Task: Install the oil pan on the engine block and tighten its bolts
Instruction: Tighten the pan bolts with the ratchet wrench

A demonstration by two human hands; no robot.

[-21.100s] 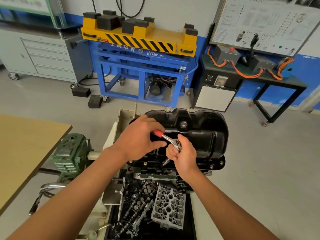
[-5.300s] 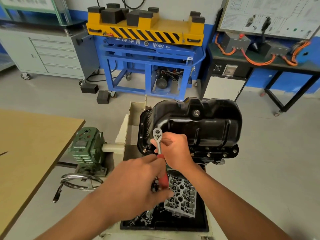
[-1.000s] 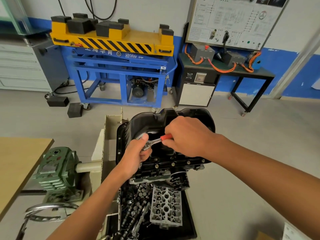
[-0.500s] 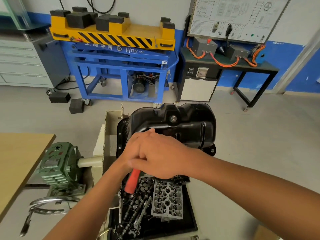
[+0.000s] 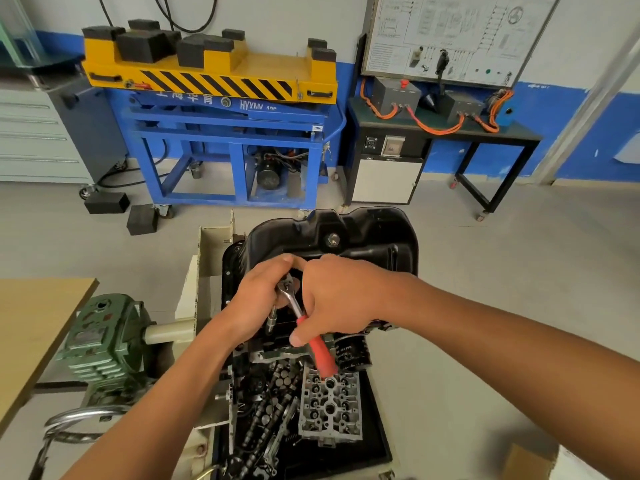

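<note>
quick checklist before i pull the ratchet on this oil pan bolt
1. Right hand grips the ratchet by its red handle: ok.
2. Left hand holds the ratchet head: ok.
3. Extension hangs straight below the head: ok.
4. Socket seated on a bolt: cannot tell, its tip is lost among dark parts.
5. Oil pan in place, sump up: ok.
6. Bolt tightness: cannot tell.
</note>
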